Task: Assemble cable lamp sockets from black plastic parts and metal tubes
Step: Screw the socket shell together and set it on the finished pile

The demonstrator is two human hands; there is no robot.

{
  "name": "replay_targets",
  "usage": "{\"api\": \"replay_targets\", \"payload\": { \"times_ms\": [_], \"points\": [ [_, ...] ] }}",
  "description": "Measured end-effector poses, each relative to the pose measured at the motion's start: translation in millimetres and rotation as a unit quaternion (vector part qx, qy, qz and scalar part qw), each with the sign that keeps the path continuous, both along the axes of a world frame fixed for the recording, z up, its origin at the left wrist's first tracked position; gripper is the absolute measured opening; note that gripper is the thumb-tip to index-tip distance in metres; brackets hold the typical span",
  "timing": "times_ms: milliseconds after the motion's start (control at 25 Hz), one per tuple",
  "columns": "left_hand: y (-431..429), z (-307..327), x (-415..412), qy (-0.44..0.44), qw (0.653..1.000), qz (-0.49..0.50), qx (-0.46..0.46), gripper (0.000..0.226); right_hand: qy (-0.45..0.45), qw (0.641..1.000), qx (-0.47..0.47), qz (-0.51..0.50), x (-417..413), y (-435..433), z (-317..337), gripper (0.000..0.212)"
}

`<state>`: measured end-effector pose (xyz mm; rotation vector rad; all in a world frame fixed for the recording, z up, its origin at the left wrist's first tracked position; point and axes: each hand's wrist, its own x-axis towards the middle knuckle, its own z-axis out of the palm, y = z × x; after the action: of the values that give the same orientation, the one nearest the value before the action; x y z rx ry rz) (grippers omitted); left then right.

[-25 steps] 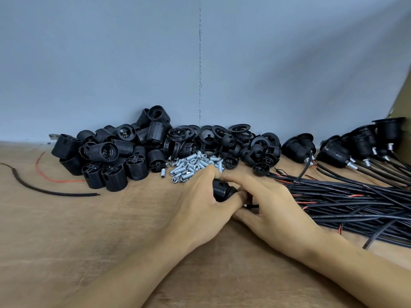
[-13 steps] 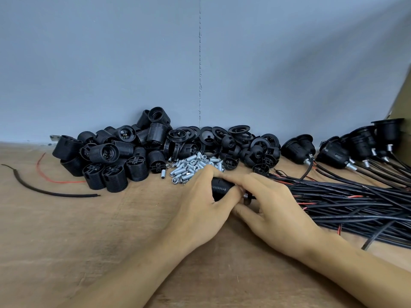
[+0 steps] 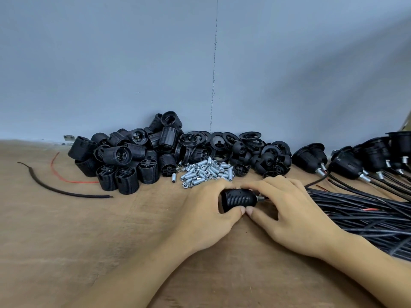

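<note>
A ribbed black socket [image 3: 239,197] lies on its side at the middle of the wooden bench [image 3: 77,241], held between both hands. The left hand [image 3: 206,218] has a closed grip round the socket's left end, thumb underneath and fingers curled over the top. The right hand [image 3: 298,221] grips the right end the same way, and its thumb tip meets the left thumb below the socket. A short metal tube [image 3: 260,198] sticks out of the socket's right end, partly hidden under the right fingers. Whether the socket rests on the bench cannot be told. Just behind the hands lies a heap of loose metal tubes [image 3: 206,173]. To its left is a pile of threaded socket bodies [image 3: 129,161], and behind it are flat black rings [image 3: 222,141] and rounded caps [image 3: 269,158] against the grey wall [image 3: 133,63]. On the right stand finished sockets [image 3: 347,165], with their black cables [image 3: 360,216] bundled beside the right hand. Far left lie a cable scrap [image 3: 66,192] and a red wire [image 3: 64,177].
</note>
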<state>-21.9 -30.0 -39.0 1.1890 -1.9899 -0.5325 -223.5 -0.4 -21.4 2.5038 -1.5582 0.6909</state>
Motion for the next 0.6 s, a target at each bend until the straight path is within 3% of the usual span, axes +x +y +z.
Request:
{"api": "replay_targets", "payload": {
  "times_ms": [160,240,440,600],
  "points": [
    [0.4,-1.8,-4.0,-0.003,1.000,0.018,0.014,0.035,-0.170,0.985,0.032,-0.024,3.5,-9.8,3.5,0.022],
    [-1.0,-1.5,-4.6,-0.011,0.999,0.028,0.010,0.031,-0.206,0.976,0.029,-0.070,6.7,-21.6,6.8,0.018],
    [-4.8,-0.5,-4.6,0.009,0.999,0.034,0.024,0.025,-0.170,0.968,-0.048,-0.177,10.9,-79.0,28.6,0.025],
    [-7.1,-0.2,-1.8,0.036,0.998,0.026,0.051,0.027,-0.060,0.968,0.017,-0.243,7.5,-123.6,35.1,0.045]
  ]
}}
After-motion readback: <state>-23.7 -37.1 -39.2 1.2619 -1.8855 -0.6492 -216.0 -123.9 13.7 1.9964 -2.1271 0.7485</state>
